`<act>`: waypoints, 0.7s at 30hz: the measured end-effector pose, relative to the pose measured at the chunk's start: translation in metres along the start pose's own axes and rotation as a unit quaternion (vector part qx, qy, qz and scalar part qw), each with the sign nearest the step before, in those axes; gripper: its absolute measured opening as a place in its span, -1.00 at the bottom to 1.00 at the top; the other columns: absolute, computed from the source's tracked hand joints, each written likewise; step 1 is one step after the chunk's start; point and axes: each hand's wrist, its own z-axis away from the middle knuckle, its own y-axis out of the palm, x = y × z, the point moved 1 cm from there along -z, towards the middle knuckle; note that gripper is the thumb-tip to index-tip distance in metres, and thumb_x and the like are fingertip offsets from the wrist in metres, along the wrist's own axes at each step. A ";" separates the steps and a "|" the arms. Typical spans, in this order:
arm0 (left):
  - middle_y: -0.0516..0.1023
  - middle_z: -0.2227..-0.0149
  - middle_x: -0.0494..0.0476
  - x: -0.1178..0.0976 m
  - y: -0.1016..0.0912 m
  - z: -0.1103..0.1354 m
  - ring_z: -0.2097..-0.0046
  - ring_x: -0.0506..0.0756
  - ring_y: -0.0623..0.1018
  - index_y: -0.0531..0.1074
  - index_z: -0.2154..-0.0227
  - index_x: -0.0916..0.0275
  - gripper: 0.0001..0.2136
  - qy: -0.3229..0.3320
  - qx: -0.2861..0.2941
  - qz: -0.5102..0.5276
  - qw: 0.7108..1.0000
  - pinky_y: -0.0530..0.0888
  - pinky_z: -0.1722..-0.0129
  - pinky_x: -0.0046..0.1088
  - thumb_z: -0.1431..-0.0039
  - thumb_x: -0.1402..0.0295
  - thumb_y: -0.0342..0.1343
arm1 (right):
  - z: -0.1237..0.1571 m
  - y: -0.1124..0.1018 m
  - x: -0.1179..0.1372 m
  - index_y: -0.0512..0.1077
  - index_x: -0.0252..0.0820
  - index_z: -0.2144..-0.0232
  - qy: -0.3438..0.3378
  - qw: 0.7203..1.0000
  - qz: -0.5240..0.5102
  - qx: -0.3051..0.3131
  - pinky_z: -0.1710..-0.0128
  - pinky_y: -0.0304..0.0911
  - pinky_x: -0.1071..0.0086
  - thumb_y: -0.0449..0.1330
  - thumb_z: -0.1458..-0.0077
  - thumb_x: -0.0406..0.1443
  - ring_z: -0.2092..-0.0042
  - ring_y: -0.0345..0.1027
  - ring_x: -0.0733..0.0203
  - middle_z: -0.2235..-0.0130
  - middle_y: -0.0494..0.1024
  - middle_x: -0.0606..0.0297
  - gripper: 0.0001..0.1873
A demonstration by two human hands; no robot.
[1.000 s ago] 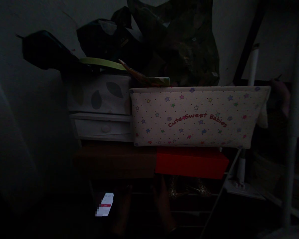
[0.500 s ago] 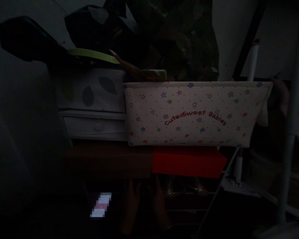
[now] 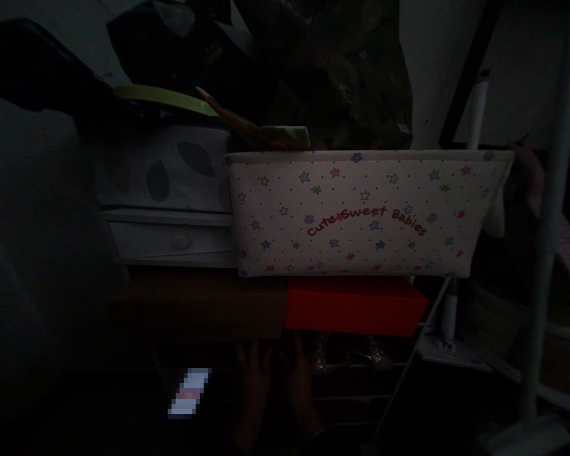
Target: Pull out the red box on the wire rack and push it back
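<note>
- Wall (image 3: pixel 38 190): plain, pale surface behind and to the left of the stack; the lower left of the view is too dark to read
- Fabric storage bin (image 3: pixel 361 212): the largest lit item; soft cream cloth, long rectangular face, slightly flared at the upper right corner, printed with small coloured stars and the red words "Cute Sweet Babies"; its lower edge rests on the red box and its left end overlaps the white drawer unit
- Dark bags (image 3: pixel 285 63): crumpled, glossy material heaped above the bin and the drawer unit, up to the top edge of the view
- White drawer unit (image 3: pixel 171 237): rigid, painted, one round knob on a shallow drawer; a leaf-patterned box (image 3: pixel 171 171) sits on it, with a flat green lid (image 3: pixel 164 98) on top
- Brown box (image 3: pixel 199 304): matte rectangular slab, touching the left end of the red box
- Red box (image 3: pixel 354 306): smooth, bright, straight edges; its front lower edge overhangs a dark shelf gap
- White pole (image 3: pixel 546 221): round upright tube at the right; a thinner white post (image 3: pixel 460 209) stands between it and the bin, leaving a narrow gap
- Left hand (image 3: pixel 253 386) and right hand (image 3: pixel 300 386): raised side by side in the gap under the seam between the two boxes, fingertips near their lower edges; contact and finger closure cannot be made out in the dark
- Lit phone screen (image 3: pixel 189 392): small bright rectangle, left of the left hand, apart from it
</note>
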 end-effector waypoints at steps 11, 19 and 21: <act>0.20 -0.09 0.47 -0.004 -0.002 -0.001 -0.12 0.38 0.36 0.39 0.00 0.36 -0.62 0.008 0.011 -0.062 0.998 0.41 -0.01 -0.03 -0.27 0.28 -0.16 | 0.000 0.000 0.004 0.13 -0.30 -0.23 0.017 1.000 -0.017 -0.008 -0.11 0.21 0.23 0.00 0.00 -0.42 -0.11 0.33 0.12 -0.14 0.39 0.02 -0.31; 0.22 -0.17 0.42 0.007 0.008 0.004 -0.19 0.33 0.32 0.30 -0.10 0.31 -0.60 0.017 0.025 -0.030 0.999 0.35 -0.11 -0.04 -0.27 0.29 -0.16 | 0.000 0.000 0.003 0.11 -0.29 -0.24 0.016 1.000 -0.014 0.000 -0.16 0.14 0.25 0.01 -0.04 -0.39 -0.16 0.27 0.14 -0.17 0.35 0.03 -0.33; 0.22 -0.19 0.43 0.009 0.009 0.004 -0.23 0.31 0.29 0.28 -0.12 0.31 -0.59 0.014 0.036 -0.021 0.999 0.33 -0.13 -0.05 -0.28 0.30 -0.19 | 0.001 0.001 0.002 0.04 -0.29 -0.26 0.017 1.000 -0.014 0.010 -0.15 0.15 0.26 -0.01 -0.07 -0.37 -0.15 0.28 0.15 -0.18 0.34 0.04 -0.32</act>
